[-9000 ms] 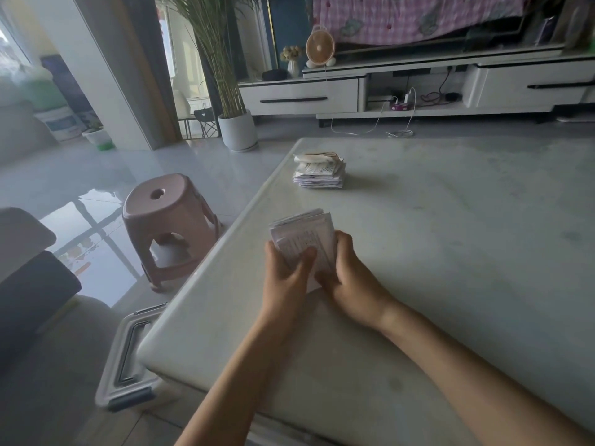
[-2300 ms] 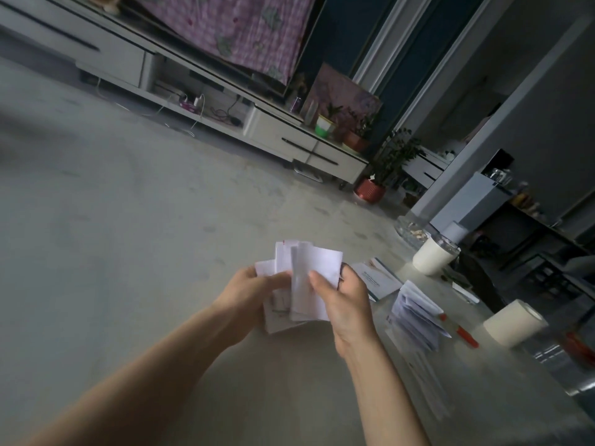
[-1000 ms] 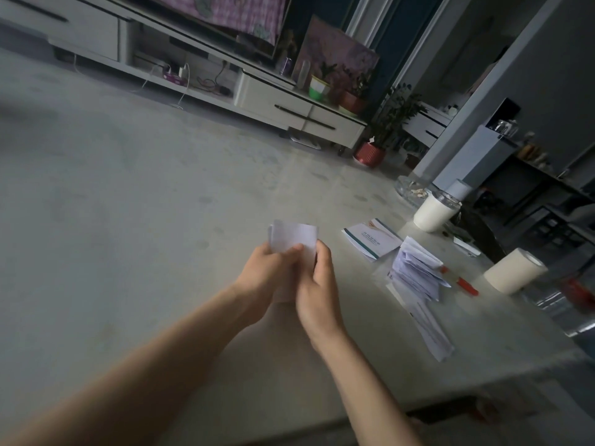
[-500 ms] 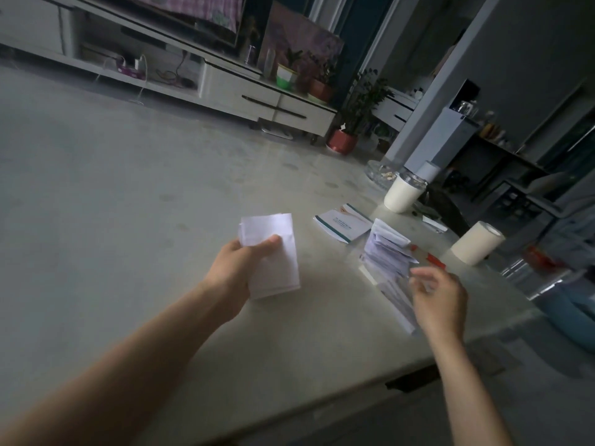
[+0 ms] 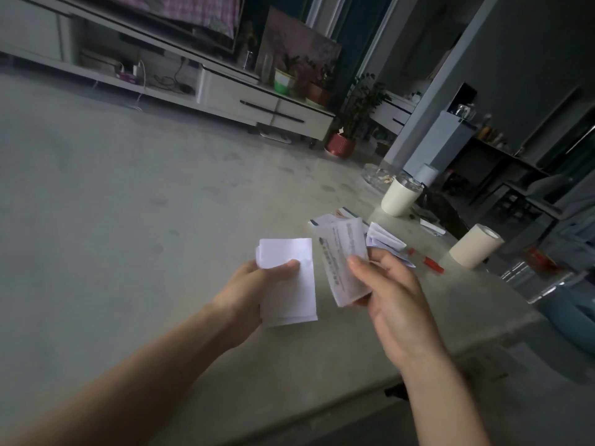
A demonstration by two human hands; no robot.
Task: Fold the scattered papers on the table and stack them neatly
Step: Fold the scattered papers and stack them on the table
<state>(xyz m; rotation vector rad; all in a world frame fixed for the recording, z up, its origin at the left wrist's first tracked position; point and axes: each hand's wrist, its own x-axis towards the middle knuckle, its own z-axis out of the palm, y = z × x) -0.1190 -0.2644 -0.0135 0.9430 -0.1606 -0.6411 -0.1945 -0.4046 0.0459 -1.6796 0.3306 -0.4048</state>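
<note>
- Nearest, the left hand [image 5: 249, 288] holds a folded white bundle [image 5: 289, 297] above the table [image 5: 128, 220]. Its thumb is pressed across the front and its fingers are behind, so it pinches rather than clenches.
- Just right of it, the right hand [image 5: 396, 300] pinches a printed sheet [image 5: 343, 262] low down, thumb on the face and fingers curled behind. The sheet stands nearly upright, close beside the bundle; whether the two touch cannot be told.
- The step looks like adding this sheet to the bundle. Whether it needs another fold cannot be told.
- To do it well, the person should match its size to the bundle, then slide it under the left thumb with the edges flush.
- The left thumb must lift briefly for that. The fingers behind should hold firm, or the bundle may fan out.
- Farther right, a loose pile [image 5: 384, 241] lies on the table beside a booklet [image 5: 317, 220] and a red pen [image 5: 433, 263] — more papers to take up.
- Farthest, a cream cup [image 5: 397, 197] and a roll [image 5: 475, 246] stand towards the table's right edge, well apart from the hands.
</note>
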